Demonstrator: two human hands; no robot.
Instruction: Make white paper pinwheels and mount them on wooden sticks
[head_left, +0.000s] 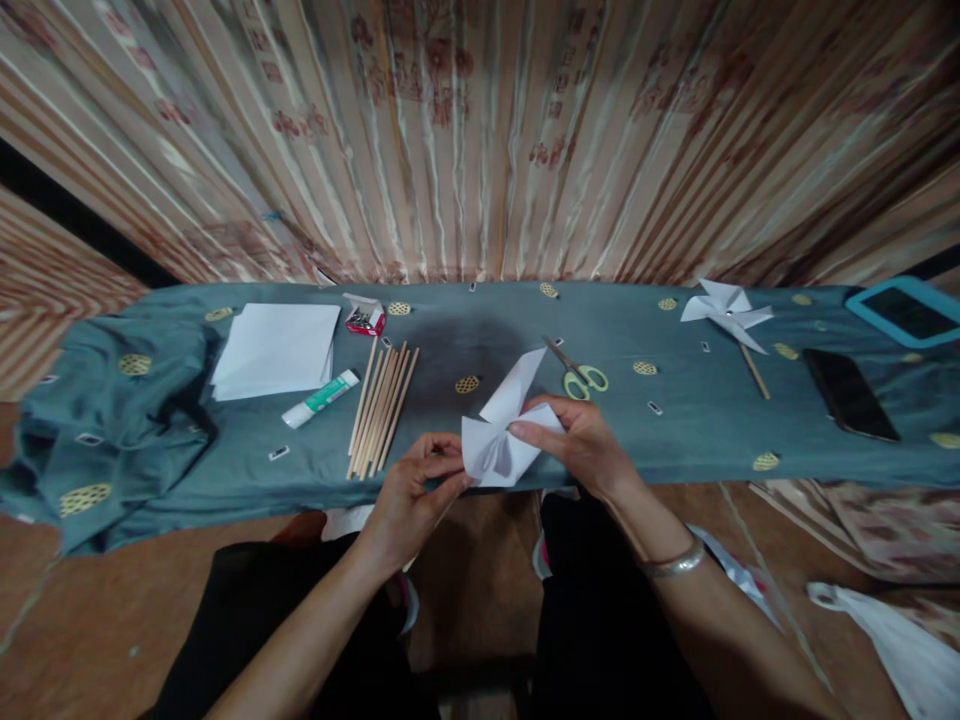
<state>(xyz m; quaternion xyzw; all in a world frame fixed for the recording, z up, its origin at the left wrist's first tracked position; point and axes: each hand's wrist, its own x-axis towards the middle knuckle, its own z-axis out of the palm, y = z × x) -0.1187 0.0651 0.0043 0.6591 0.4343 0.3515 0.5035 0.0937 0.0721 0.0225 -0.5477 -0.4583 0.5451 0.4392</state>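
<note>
A white paper pinwheel [495, 450] is held between my hands over the table's near edge, its blades folded in toward the middle. My left hand [412, 495] pinches its left side between thumb and fingers. A pale stick end shows below that hand; whether it joins the pinwheel is hidden. My right hand [589, 445] grips the right side, with the thumb pressed close to the centre. Just beyond the right hand lie green-handled scissors [577, 377]. To the left of the pinwheel, several wooden sticks [384, 405] rest in a loose bundle.
A stack of white paper [277, 345], a glue stick [321, 398] and a small red box of pins [365, 316] are on the left. Another pinwheel on a stick [727, 312], a black phone [851, 392] and a blue-framed tablet [911, 310] lie right. Bunched cloth [142, 400] covers the left end.
</note>
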